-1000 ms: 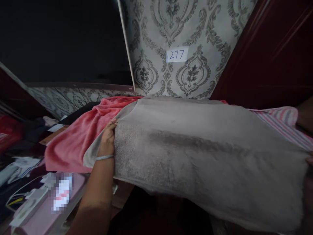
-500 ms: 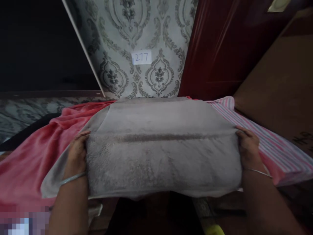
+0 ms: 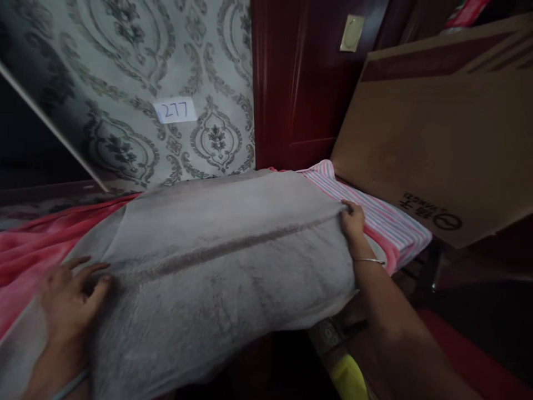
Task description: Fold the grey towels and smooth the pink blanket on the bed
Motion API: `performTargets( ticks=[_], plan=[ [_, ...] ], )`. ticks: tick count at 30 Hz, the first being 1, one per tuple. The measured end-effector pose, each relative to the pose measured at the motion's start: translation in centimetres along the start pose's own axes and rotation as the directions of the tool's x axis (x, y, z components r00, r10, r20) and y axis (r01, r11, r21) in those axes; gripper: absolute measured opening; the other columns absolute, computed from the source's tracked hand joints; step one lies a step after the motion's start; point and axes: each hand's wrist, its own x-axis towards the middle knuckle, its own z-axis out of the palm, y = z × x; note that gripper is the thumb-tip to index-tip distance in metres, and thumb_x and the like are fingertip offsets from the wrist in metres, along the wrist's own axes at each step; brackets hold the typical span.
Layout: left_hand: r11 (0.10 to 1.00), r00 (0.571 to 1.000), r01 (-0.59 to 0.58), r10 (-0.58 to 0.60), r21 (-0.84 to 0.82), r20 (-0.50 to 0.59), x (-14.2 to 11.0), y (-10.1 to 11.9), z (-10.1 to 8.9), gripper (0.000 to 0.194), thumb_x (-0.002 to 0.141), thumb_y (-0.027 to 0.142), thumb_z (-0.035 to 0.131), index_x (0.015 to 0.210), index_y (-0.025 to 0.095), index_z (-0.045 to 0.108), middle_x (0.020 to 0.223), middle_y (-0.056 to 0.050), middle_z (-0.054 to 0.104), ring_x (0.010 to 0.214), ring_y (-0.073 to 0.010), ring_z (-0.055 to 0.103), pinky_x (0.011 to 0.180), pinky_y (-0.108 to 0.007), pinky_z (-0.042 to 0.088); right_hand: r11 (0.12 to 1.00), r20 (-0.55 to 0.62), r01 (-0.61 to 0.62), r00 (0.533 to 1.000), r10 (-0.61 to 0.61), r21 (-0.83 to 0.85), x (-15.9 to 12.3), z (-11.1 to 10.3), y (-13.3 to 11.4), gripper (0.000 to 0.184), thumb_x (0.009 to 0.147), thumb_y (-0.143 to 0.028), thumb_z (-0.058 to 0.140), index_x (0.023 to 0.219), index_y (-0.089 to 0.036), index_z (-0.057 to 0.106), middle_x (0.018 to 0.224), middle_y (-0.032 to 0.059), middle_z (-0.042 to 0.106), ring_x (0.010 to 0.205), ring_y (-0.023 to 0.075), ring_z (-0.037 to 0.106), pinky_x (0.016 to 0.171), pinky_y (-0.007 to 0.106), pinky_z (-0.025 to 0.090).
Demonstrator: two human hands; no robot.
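A grey plush blanket (image 3: 233, 278) lies spread in front of me, with a folded crease running across it and its near edge hanging down. At its left side my left hand (image 3: 69, 300) is open, fingers spread and slightly bent, beside the end of the crease. The fingers of my right hand (image 3: 353, 219) are closed on the blanket's right edge, at the other end of the crease. Beneath the grey blanket, a pink plush cloth (image 3: 25, 255) shows on the left. On the right, a pink, grey and white striped cloth (image 3: 375, 214) sticks out.
A large cardboard box (image 3: 433, 128) stands at the right, close to the striped cloth. Behind are patterned wallpaper (image 3: 216, 139) with a paper label (image 3: 175, 110) reading 277, and a dark red door panel (image 3: 291, 83). Something yellow (image 3: 350, 378) is low in front.
The view has turned right, bringing more of the box in. My left hand has loosened from the blanket's left edge and its fingers have spread. My right hand stays at the right edge.
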Motion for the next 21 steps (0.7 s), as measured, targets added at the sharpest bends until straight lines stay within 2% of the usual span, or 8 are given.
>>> performTargets(
  ticks=[2, 4, 7, 14, 18, 21],
  plan=[
    [0.988, 0.991, -0.137, 0.136, 0.076, 0.013, 0.2, 0.5, 0.7, 0.038, 0.085, 0.059, 0.046, 0.084, 0.027, 0.066, 0.101, -0.011, 0.066, 0.108, -0.0394, 0.060, 0.099, -0.065, 0.045, 0.999, 0.017, 0.023, 1.000, -0.022, -0.029, 0.1, 0.2, 0.3, 0.054, 0.064, -0.021, 0.047, 0.112, -0.013, 0.072, 0.097, 0.0125, 0.064, 0.096, 0.0272, 0.054, 0.098, 0.048, 0.046],
    [0.962, 0.967, -0.255, 0.252, 0.101, 0.046, 0.3, 0.6, 1.3, 0.038, 0.088, 0.057, 0.043, 0.082, 0.026, 0.065, 0.097, -0.013, 0.068, 0.099, -0.0389, 0.063, 0.090, -0.060, 0.050, 0.998, 0.027, 0.035, 0.999, -0.033, -0.059, 0.2, 0.5, 0.5, 0.052, 0.069, -0.019, 0.045, 0.113, -0.013, 0.072, 0.095, 0.0122, 0.062, 0.095, 0.0271, 0.054, 0.098, 0.047, 0.046],
    [0.930, 0.933, -0.359, 0.355, 0.078, 0.060, 0.2, 0.4, 1.4, 0.033, 0.090, 0.052, 0.043, 0.082, 0.027, 0.063, 0.091, -0.011, 0.070, 0.090, -0.0351, 0.065, 0.082, -0.053, 0.051, 0.993, 0.015, 0.026, 1.000, -0.024, -0.112, 0.1, 0.7, 0.6, 0.049, 0.075, -0.018, 0.044, 0.115, -0.013, 0.072, 0.093, 0.0119, 0.059, 0.094, 0.0270, 0.053, 0.097, 0.046, 0.046],
    [0.891, 0.894, -0.449, 0.448, 0.063, 0.029, 0.2, 1.0, 1.6, 0.023, 0.092, 0.046, 0.045, 0.087, 0.029, 0.060, 0.087, -0.007, 0.072, 0.086, -0.0309, 0.066, 0.080, -0.047, 0.052, 0.978, -0.045, -0.002, 0.999, -0.008, -0.207, -0.2, 0.4, 0.5, 0.041, 0.083, -0.022, 0.045, 0.110, -0.015, 0.074, 0.094, 0.0111, 0.055, 0.095, 0.0271, 0.050, 0.094, 0.044, 0.046],
    [0.881, 0.884, -0.468, 0.464, 0.067, 0.063, 0.2, 1.3, 1.8, 0.024, 0.091, 0.047, 0.046, 0.089, 0.028, 0.060, 0.088, -0.007, 0.073, 0.086, -0.0303, 0.067, 0.079, -0.045, 0.053, 0.970, -0.045, 0.092, 0.994, -0.104, -0.226, -0.4, -0.2, -0.5, 0.043, 0.080, -0.019, 0.047, 0.113, -0.015, 0.074, 0.108, 0.0152, 0.058, 0.106, 0.0300, 0.049, 0.098, 0.048, 0.044],
    [0.872, 0.876, -0.483, 0.478, 0.083, 0.067, 0.2, 1.7, 1.7, 0.024, 0.091, 0.046, 0.047, 0.091, 0.026, 0.061, 0.087, -0.008, 0.073, 0.085, -0.0300, 0.067, 0.078, -0.044, 0.053, 0.938, 0.032, 0.239, 0.971, -0.239, -0.250, -0.8, -0.6, -2.1, 0.042, 0.084, -0.025, 0.050, 0.117, -0.017, 0.074, 0.122, 0.0158, 0.059, 0.114, 0.0315, 0.049, 0.098, 0.048, 0.042]
  ],
)
